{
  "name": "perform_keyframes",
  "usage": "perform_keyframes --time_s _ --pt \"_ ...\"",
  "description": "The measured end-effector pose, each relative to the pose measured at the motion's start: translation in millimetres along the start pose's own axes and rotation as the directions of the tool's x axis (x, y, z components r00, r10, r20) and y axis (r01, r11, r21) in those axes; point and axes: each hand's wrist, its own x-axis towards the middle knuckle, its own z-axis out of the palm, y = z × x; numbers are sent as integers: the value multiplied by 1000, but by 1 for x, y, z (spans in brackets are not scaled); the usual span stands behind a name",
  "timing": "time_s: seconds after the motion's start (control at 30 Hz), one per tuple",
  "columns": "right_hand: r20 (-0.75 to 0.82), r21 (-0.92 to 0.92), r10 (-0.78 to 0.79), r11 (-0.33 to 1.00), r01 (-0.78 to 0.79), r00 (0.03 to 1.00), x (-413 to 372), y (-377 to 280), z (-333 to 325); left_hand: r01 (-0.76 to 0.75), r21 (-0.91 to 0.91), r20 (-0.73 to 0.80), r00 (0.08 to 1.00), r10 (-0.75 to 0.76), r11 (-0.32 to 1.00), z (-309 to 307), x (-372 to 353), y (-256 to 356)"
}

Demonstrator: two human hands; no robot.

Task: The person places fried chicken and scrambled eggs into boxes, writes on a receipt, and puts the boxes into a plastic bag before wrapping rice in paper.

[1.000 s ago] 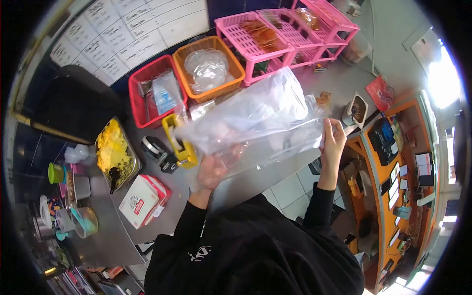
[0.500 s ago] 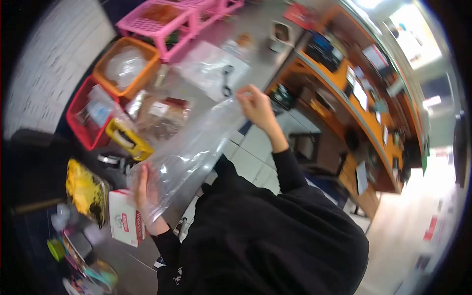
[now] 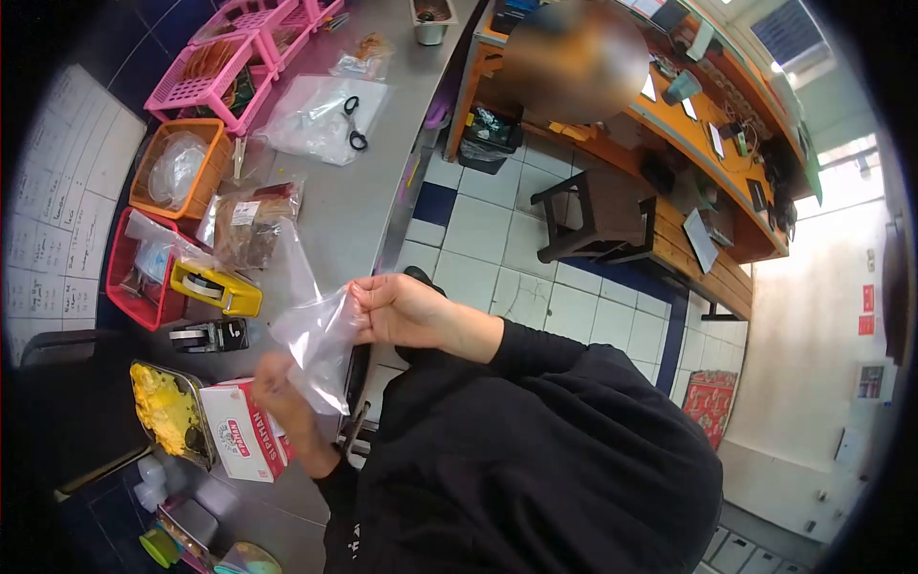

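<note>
The right hand [image 3: 402, 311] was closed in a pinch on the top edge of a clear bag [image 3: 320, 340], thumb and fingers pressed together on the film. The left hand [image 3: 275, 383] sat lower and further left, partly behind the bag, with its fingers curled on the bag's lower part. How tightly it gripped could not be told through the plastic.

The bag hung between the two hands right over the near edge of the steel counter [image 3: 354, 206]. It was just right of a yellow tape dispenser [image 3: 215, 289] and a black tape dispenser [image 3: 208, 336]. A white-and-red box [image 3: 244, 432] lay just beside the left hand, with a tray of yellow food [image 3: 164, 411] to its left.

Farther along the counter lay a brown packet [image 3: 251, 225], then scissors [image 3: 354, 124] on a plastic sheet [image 3: 306, 120]. A red basket [image 3: 134, 306], an orange basket [image 3: 212, 182] and a pink basket [image 3: 191, 91] lined the counter's left side. Its middle strip was bare steel. Right of the counter edge lay open tiled floor [image 3: 497, 239], reaching as far as a dark stool [image 3: 598, 215].
</note>
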Motion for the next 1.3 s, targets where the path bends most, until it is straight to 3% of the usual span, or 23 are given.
perform_keyframes --time_s 0.13,0.2,0.23,0.3,0.4,0.43,0.5,0.6,0.63,0.67,0.73,0.8,0.83,0.87,0.9,0.93,0.97,1.0,1.03,1.07,1.13,1.2,1.3 --pt "198 47 164 983 -176 966 -36 -11 10 -221 126 -634 732 250 967 -88 4 18" --pt "310 -287 82 958 11 947 -61 -15 31 -217 346 -615 682 395 913 -135 -14 32" --pt "383 -465 87 879 110 920 -70 -15 41 -264 450 -565 655 501 853 -150 -21 30" --pt "358 -696 93 691 198 929 -91 -25 60 -164 13 -433 888 153 986 -185 -40 22" --pt "393 -818 -106 413 400 913 -93 -48 65 -8 215 109 994 -16 976 -126 -61 67" --pt "474 -852 -177 156 500 863 -85 -52 56 -192 314 289 952 99 930 -119 -55 73" --pt "507 -847 -91 131 515 857 -76 -39 61 -628 527 578 759 300 573 -114 -39 80" --pt "624 -780 67 -4 626 779 -50 -6 68 -256 18 452 864 220 967 -1 -31 123" --pt "613 -788 38 -44 614 789 -42 -5 67 -488 320 422 841 339 812 15 -37 96" --pt "604 -794 12 -80 603 797 -38 -8 64 -487 284 440 832 339 826 30 -26 86" --pt "410 -707 -269 -697 117 872 -20 -30 40 -478 483 294 878 378 734 30 -10 88" --pt "189 -538 -565 -744 -397 803 8 -74 15 -574 541 97 769 632 615 22 8 101" --pt "429 -564 -628 -748 -350 650 -4 -88 27 -606 589 16 671 742 535 15 10 112" --pt "913 -366 -370 -929 -56 172 -9 -101 53 -642 617 -35 556 830 456 7 2 127" --pt "961 -210 -226 -972 108 -162 -18 -102 67 -643 647 -89 470 878 409 5 -2 131" --pt "964 -206 -239 -947 245 -113 -23 -100 55 -625 669 -153 413 898 402 12 -2 117" --pt "953 -286 -230 -896 340 195 -19 -94 24 -579 685 -217 417 883 442 22 0 93" --pt "759 -422 -131 -845 328 638 -8 -86 -19 -487 673 -268 542 797 557 28 6 67" --pt "480 -504 3 -818 279 877 8 -80 -65 -346 617 -282 741 609 707 29 16 48" --pt "278 -675 86 -691 258 957 19 -75 -99 -250 645 -314 775 548 723 26 12 28" --pt "-63 -977 55 203 -73 997 3 -60 -87 -26 658 -415 821 392 753 33 -3 -1" --pt "211 -457 107 889 1 972 -5 -48 -37 6 376 -308 944 119 927 26 -29 -8" --pt "352 17 211 973 -232 912 27 -76 -53 213 -293 57 977 -206 932 11 -58 13"
